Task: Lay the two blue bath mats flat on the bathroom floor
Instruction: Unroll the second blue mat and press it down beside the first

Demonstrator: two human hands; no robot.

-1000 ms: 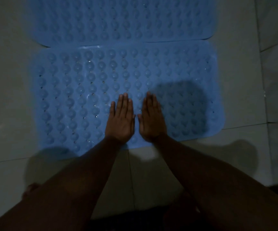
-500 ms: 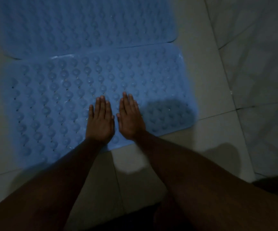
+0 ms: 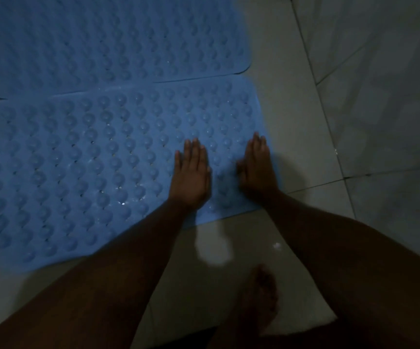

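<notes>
Two blue bath mats lie on the bathroom floor point(image 3: 292, 127) and fill the left and middle of the view. The far mat point(image 3: 103, 41) lies flat at the far left. The near mat point(image 3: 78, 172) lies flat just in front of it. Their long edges meet along one line, and I cannot tell if one edge sits on top of the other. Both mats are covered in round bumps point(image 3: 118, 170), and a few shiny wet specks point(image 3: 123, 203) show on the near mat. The left hand point(image 3: 191, 175) rests palm down on the near mat, toward its right end. Its grip is clamped on nothing: the fingers are straight, side by side and pointing to the far side. The right hand point(image 3: 258, 170) is just beside it, a little apart, with mat showing between the two hands. It lies palm down on the right edge of the near mat. Its grip holds nothing too, with the fingers straight and together and the thumb poking out to the left. It looks a bit blurry. Near the person, a bright patch point(image 3: 214, 250) shines on the floor between the two arms. A bare foot point(image 3: 262, 301) stands on the floor nearer still. The pale tiles of the floor stretch away to the right.
</notes>
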